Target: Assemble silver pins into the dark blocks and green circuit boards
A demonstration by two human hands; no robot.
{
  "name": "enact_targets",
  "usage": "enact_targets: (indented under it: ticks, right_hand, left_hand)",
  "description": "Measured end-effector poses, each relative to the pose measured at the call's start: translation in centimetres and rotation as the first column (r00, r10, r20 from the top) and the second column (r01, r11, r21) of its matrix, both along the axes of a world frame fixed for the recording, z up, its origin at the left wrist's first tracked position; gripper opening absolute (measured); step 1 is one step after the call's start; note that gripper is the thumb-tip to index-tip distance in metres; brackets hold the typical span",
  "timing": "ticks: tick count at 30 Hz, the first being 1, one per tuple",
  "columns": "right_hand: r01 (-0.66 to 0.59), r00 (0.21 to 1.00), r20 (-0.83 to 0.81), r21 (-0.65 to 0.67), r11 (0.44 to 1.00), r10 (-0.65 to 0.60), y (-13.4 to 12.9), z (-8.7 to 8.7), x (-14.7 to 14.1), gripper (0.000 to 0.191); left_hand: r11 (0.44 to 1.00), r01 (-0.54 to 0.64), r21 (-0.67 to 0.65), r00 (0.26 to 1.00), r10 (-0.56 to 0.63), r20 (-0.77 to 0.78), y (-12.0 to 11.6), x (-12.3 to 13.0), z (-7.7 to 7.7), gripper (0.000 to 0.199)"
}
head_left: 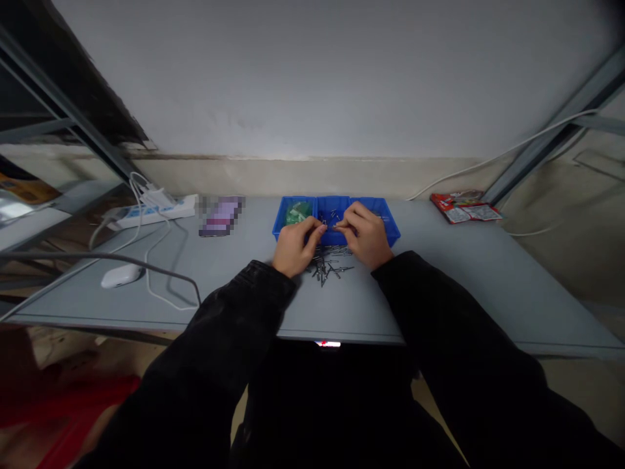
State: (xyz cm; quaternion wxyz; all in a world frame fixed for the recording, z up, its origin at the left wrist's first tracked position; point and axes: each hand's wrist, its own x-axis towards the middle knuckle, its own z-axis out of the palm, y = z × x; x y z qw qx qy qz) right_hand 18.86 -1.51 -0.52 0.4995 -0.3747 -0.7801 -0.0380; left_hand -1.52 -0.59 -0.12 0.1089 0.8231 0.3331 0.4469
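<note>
My left hand (296,247) is closed in a pinch over the front of the blue bins, thumb and forefinger on something too small to name. Facing it, my right hand (365,236) also pinches a small thin piece whose kind I cannot make out. The fingertips of both hands are close together but apart. Below them on the table lies a loose pile of thin dark metal pieces (323,266). Behind the hands stand three joined blue bins (333,200). A green bag (299,212) is in the left bin, and a few small pieces lie in the middle one.
On the left are a white power strip (180,207) with plugs and cables, a blurred-out purple phone-like object (222,216) and a white earbud case (121,275). A red packet (466,207) lies at the back right. The grey table (254,251) meets a wall behind.
</note>
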Motion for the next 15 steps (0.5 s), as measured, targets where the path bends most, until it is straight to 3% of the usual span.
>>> enact_targets:
  ticks: [15]
  right_hand:
    - [-0.014, 0.999, 0.037, -0.067, 0.998, 0.017, -0.25, 0.08, -0.04, 0.017]
  left_hand:
    - [1.0, -0.011, -0.013, 1.0, 0.011, 0.017, -0.06, -0.03, 0.12, 0.028]
